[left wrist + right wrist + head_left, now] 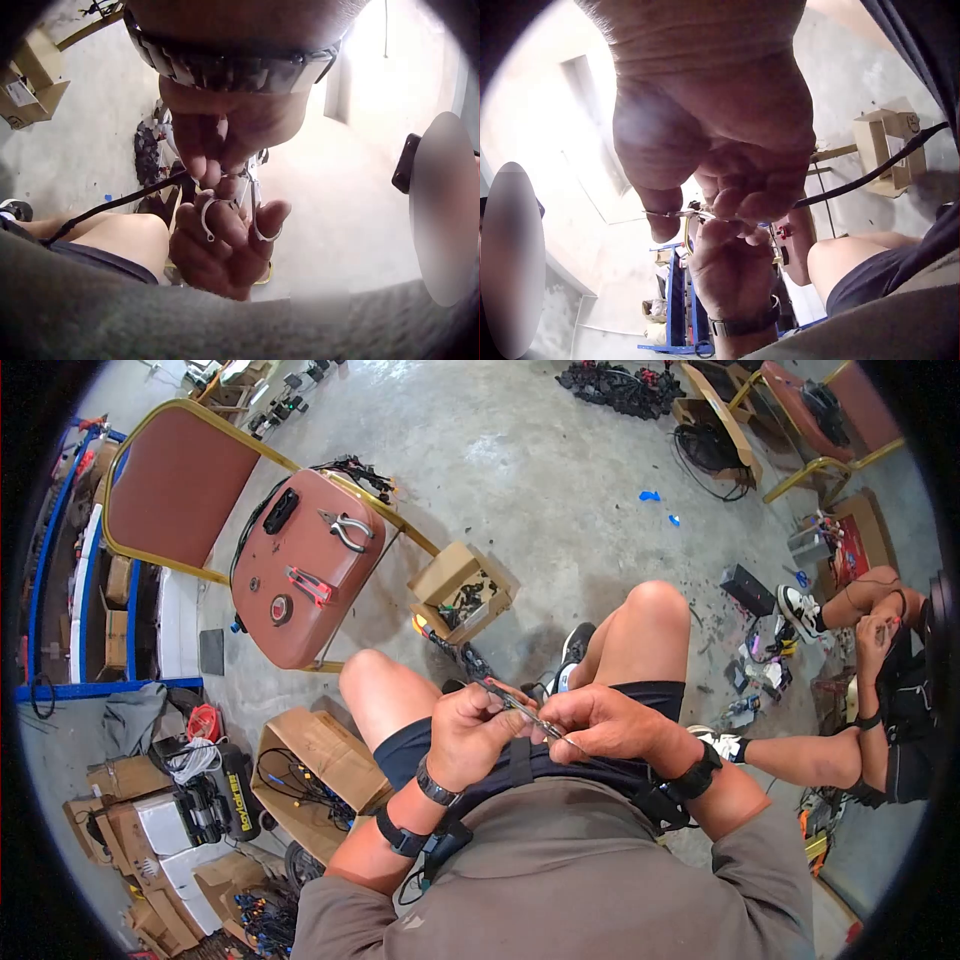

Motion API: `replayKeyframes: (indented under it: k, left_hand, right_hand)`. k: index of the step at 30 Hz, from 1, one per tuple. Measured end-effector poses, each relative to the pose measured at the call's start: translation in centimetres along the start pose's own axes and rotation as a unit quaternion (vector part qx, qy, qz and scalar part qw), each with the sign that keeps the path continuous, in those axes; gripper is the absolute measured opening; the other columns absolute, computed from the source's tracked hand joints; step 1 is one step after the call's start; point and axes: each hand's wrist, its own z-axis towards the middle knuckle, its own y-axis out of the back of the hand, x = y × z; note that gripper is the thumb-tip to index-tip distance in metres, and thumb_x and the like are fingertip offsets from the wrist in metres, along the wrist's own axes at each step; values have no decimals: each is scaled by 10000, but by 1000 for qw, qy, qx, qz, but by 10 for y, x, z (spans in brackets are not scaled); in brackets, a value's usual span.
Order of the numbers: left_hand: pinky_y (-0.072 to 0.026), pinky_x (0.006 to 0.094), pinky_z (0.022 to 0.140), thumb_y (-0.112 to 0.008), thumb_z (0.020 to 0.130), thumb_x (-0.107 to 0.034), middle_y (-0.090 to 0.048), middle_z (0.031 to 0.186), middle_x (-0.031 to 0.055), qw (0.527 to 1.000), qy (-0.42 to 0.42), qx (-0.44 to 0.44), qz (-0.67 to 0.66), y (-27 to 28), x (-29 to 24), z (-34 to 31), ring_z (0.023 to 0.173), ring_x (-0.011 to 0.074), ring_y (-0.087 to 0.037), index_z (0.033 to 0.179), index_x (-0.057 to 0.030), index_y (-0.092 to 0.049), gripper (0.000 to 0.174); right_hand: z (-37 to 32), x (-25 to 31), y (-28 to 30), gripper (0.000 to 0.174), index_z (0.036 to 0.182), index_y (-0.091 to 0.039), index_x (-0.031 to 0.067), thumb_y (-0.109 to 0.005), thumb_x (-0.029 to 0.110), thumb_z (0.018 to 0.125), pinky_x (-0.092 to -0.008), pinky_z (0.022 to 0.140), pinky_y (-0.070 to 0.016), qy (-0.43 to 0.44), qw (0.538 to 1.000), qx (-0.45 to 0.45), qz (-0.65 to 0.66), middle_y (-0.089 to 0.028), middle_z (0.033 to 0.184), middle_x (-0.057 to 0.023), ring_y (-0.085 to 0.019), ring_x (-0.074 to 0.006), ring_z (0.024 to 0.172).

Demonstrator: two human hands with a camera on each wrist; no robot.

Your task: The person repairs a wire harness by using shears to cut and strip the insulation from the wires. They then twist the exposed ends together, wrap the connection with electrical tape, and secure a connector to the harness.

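Both hands meet in front of the lap. My left hand (468, 734) pinches a black cable (112, 203) near its end, its fingertips close together. My right hand (610, 726) holds small metal scissors; in the left wrist view its fingers pass through the ring handles (206, 225). A metal shank (253, 174) rises towards the left hand's fingertips. In the right wrist view, the metal tool (667, 214) lies by the right thumb, and the cable (870, 177) leads off to the right. Fingers cover the cable's end and the blades.
A padded chair (330, 540) ahead on the left carries pliers (350, 532), a red-handled tool (309, 585) and a round tin (282, 610). Cardboard boxes (445, 575) stand on the floor ahead and at the left. Another person (835, 755) sits at the right near scattered parts.
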Motion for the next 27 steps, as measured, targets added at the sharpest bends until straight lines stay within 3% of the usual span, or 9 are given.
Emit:
replayKeyframes:
  k: [6,12,14,18,20,27]
  left_hand:
    - [-551,287,654,-593,837,92,-643,883,146,997,60,-4,-50,-5,-6,-3,741,179,-656,845,54,-571,44]
    - [-568,286,607,-590,828,112,-642,864,150,1000,-3,-18,18,-6,4,-9,721,192,-666,786,48,-525,100]
    - [-511,248,616,-619,850,54,-664,807,127,1000,8,-28,11,-6,5,-11,694,149,-640,876,65,-611,29]
    - [-514,252,613,-624,844,61,-665,802,119,999,-17,-30,42,-3,10,-12,691,147,-638,882,65,-610,41]
    - [-551,280,586,-593,790,131,-659,824,149,995,-46,-35,79,-4,7,-11,693,166,-655,725,39,-517,136]
    - [-507,271,531,-621,770,104,-663,766,122,986,-77,-17,145,-2,-3,-4,639,151,-646,704,20,-515,151]
  right_hand:
    - [1,-9,-2,279,1023,-604,-1,-723,145,816,-210,635,-413,23,999,-19,29,-571,829,34,-487,-40,727]
    - [1,-12,-4,271,996,-616,-9,-736,135,801,-199,637,-422,15,998,-20,58,-592,819,28,-506,-35,721]
    - [1,-12,-5,270,994,-618,-9,-737,134,799,-197,640,-423,15,998,-19,62,-595,821,27,-509,-33,723]
    - [1,-8,-7,269,994,-620,-8,-738,132,796,-193,638,-420,7,998,-18,66,-598,823,27,-508,-30,718]
    - [0,-8,-7,270,995,-620,-7,-738,133,797,-194,634,-418,2,998,-13,69,-597,818,29,-508,-30,714]
    - [-4,1,-3,247,997,-622,1,-720,139,817,-191,605,-401,-12,999,-11,33,-591,784,40,-508,-25,696]
